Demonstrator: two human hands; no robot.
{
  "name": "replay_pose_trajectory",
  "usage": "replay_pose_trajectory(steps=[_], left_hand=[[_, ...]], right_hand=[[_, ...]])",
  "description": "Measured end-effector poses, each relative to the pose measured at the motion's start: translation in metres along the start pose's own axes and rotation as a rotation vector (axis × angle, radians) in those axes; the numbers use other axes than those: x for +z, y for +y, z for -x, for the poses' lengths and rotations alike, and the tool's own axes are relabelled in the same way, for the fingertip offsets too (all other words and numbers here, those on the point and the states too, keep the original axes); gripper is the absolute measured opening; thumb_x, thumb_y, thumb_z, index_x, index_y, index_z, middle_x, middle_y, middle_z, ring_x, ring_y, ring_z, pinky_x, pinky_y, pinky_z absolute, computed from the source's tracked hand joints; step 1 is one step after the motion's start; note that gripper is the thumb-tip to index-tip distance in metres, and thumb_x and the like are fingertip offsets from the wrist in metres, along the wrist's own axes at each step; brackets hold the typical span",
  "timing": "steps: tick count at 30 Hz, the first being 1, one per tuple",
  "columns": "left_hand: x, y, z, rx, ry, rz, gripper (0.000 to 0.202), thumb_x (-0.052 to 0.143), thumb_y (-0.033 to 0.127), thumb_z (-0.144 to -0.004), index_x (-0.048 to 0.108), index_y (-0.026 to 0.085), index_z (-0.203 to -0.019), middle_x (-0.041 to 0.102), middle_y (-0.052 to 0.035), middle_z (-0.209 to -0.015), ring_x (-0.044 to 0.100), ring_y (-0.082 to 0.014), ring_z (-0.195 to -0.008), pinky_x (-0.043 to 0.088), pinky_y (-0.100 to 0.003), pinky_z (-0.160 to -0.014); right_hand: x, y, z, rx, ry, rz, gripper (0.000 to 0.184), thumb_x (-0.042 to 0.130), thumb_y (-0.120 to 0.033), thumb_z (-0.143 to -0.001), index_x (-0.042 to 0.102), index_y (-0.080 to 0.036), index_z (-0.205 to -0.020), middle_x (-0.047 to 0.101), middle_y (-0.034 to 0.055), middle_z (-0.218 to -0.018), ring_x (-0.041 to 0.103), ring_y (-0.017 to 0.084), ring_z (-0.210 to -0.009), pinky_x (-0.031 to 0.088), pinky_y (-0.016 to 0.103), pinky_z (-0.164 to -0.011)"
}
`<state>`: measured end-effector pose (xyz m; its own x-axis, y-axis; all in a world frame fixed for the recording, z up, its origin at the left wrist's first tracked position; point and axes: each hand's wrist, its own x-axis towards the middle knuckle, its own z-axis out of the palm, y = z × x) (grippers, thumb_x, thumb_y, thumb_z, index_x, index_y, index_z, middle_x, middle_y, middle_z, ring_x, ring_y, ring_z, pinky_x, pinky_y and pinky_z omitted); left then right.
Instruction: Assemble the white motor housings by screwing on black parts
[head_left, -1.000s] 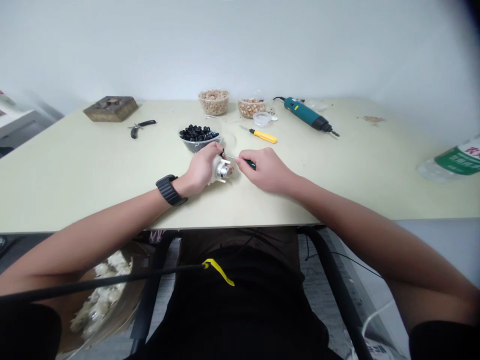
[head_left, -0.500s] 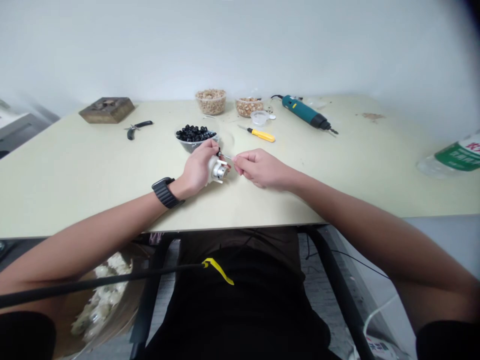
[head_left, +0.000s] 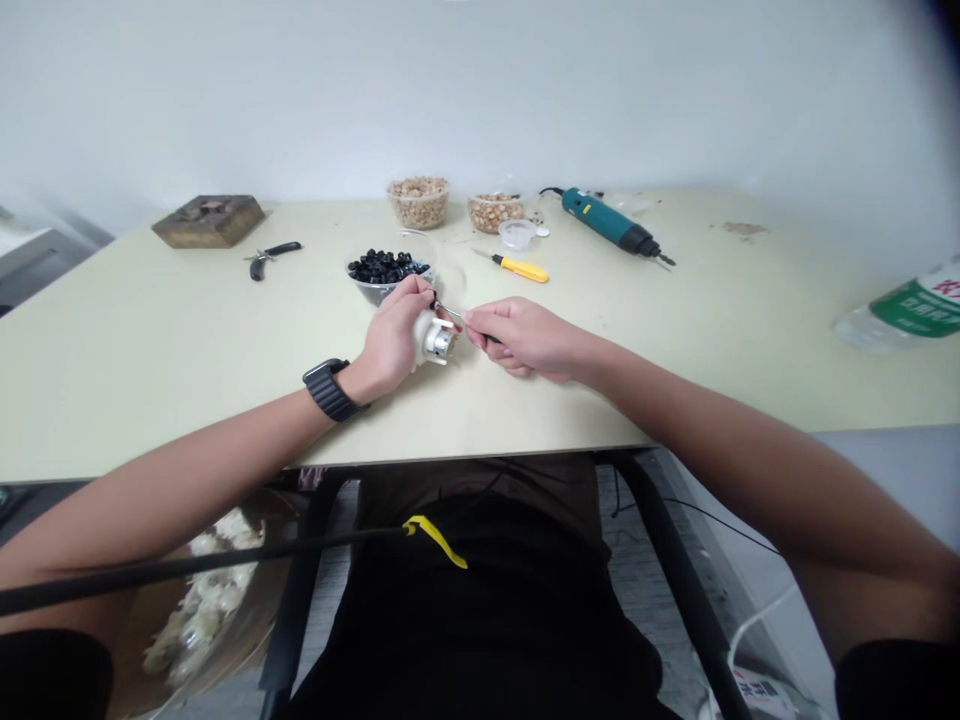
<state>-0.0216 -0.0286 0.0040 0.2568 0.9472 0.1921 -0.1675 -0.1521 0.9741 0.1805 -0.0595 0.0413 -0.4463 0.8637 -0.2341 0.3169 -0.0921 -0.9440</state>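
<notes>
My left hand (head_left: 396, 335) is closed around a white plastic piece with a silver metal cylinder, like a small motor (head_left: 438, 343), at its end. A small black part (head_left: 433, 301) shows at the tip of the left thumb. My right hand (head_left: 519, 337) pinches a slim tool (head_left: 452, 313) with a thin metal shaft, its dark handle mostly inside the fist. The shaft's tip reaches to the black part. Just beyond the left hand stands a clear bowl of black pieces (head_left: 384, 270).
Behind lie a yellow-handled screwdriver (head_left: 523, 269), a small clear cup (head_left: 517, 234), two tubs of tan bits (head_left: 418, 204) and a teal power tool (head_left: 609, 224). Cutting pliers (head_left: 270, 258) and a wooden block (head_left: 208, 221) are at left. A bottle (head_left: 911, 306) lies at right.
The right hand has turned slightly, and the tool's dark handle now shows below its fingers. The left hand keeps its hold, nearly still. The view has shifted a little.
</notes>
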Motion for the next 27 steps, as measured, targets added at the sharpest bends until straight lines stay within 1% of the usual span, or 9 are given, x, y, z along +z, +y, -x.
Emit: replay_pose_trajectory(steps=[5, 8, 10, 12, 13, 15, 21, 25, 27], left_hand=[[-0.001, -0.001, -0.001, 0.011, -0.009, 0.03, 0.019, 0.063, 0.037, -0.097, 0.05, 0.025, -0.094, 0.068, -0.0009, -0.07, 0.079, -0.0242, -0.076, 0.054, -0.032, -0.061], [0.0, 0.0, -0.001, 0.016, -0.002, 0.029, 0.02, 0.064, 0.038, -0.096, 0.05, 0.025, -0.092, 0.07, -0.0018, -0.071, 0.079, -0.0243, -0.075, 0.055, -0.031, -0.061], [0.002, 0.001, 0.0, -0.002, 0.011, 0.047, 0.019, 0.065, 0.037, -0.097, 0.051, 0.024, -0.092, 0.072, -0.0026, -0.073, 0.079, -0.0244, -0.075, 0.055, -0.032, -0.061], [0.004, 0.003, 0.001, -0.034, 0.032, 0.085, 0.02, 0.065, 0.037, -0.096, 0.052, 0.024, -0.091, 0.07, -0.0023, -0.072, 0.079, -0.0245, -0.074, 0.055, -0.032, -0.061], [0.005, 0.004, 0.001, -0.05, 0.042, 0.104, 0.02, 0.066, 0.037, -0.096, 0.052, 0.024, -0.091, 0.069, -0.0022, -0.071, 0.079, -0.0247, -0.075, 0.056, -0.032, -0.061], [0.008, 0.006, 0.002, -0.08, 0.062, 0.135, 0.019, 0.066, 0.036, -0.095, 0.052, 0.024, -0.089, 0.068, -0.0023, -0.07, 0.079, -0.025, -0.075, 0.057, -0.032, -0.062], [0.012, 0.016, 0.005, -0.166, 0.111, 0.215, 0.013, 0.059, 0.028, -0.097, 0.054, 0.023, -0.086, 0.069, -0.003, -0.071, 0.076, -0.0232, -0.071, 0.064, -0.035, -0.067], [0.012, 0.019, 0.006, -0.184, 0.113, 0.25, 0.013, 0.061, 0.029, -0.097, 0.058, 0.022, -0.088, 0.07, -0.0031, -0.072, 0.075, -0.023, -0.069, 0.068, -0.038, -0.072], [0.011, 0.02, 0.005, -0.192, 0.119, 0.263, 0.013, 0.062, 0.03, -0.097, 0.058, 0.022, -0.088, 0.07, -0.0031, -0.072, 0.076, -0.0235, -0.069, 0.069, -0.039, -0.075]], right_hand=[[0.0, -0.003, 0.003, 0.026, -0.002, -0.083, 0.041, 0.047, -0.038, -0.119, 0.051, -0.025, -0.081, 0.03, -0.0102, -0.054, 0.016, 0.009, -0.045, 0.01, 0.028, -0.043], [0.001, -0.003, 0.003, 0.017, 0.035, -0.02, 0.041, 0.047, -0.037, -0.119, 0.053, -0.024, -0.08, 0.032, -0.0096, -0.054, 0.019, 0.009, -0.046, 0.014, 0.029, -0.045], [0.001, -0.001, 0.001, -0.116, 0.113, 0.14, 0.042, 0.05, -0.033, -0.117, 0.054, -0.023, -0.076, 0.038, -0.0075, -0.056, 0.028, 0.01, -0.05, 0.022, 0.03, -0.05], [0.002, 0.004, -0.001, -0.331, 0.235, 0.357, 0.042, 0.054, -0.027, -0.112, 0.053, -0.022, -0.07, 0.044, -0.0048, -0.061, 0.038, 0.011, -0.059, 0.028, 0.031, -0.059], [0.002, 0.007, -0.002, -0.426, 0.294, 0.451, 0.042, 0.056, -0.028, -0.111, 0.052, -0.021, -0.069, 0.047, -0.0038, -0.063, 0.04, 0.012, -0.063, 0.029, 0.031, -0.063], [0.001, 0.013, -0.003, -0.534, 0.367, 0.581, 0.039, 0.056, -0.031, -0.11, 0.054, -0.021, -0.072, 0.05, -0.0028, -0.066, 0.042, 0.013, -0.065, 0.029, 0.033, -0.066], [-0.006, 0.018, 0.0, -0.584, 0.443, 0.719, 0.025, 0.055, -0.033, -0.107, 0.066, -0.02, -0.089, 0.063, 0.0013, -0.076, 0.052, 0.016, -0.07, 0.033, 0.034, -0.072], [-0.012, 0.015, -0.001, -0.653, 0.41, 0.708, 0.028, 0.053, -0.038, -0.111, 0.069, -0.02, -0.097, 0.073, 0.0056, -0.09, 0.06, 0.02, -0.082, 0.038, 0.035, -0.079], [-0.015, 0.016, -0.001, -0.654, 0.389, 0.688, 0.029, 0.054, -0.042, -0.113, 0.07, -0.021, -0.102, 0.073, 0.0046, -0.092, 0.059, 0.02, -0.082, 0.038, 0.034, -0.08]])
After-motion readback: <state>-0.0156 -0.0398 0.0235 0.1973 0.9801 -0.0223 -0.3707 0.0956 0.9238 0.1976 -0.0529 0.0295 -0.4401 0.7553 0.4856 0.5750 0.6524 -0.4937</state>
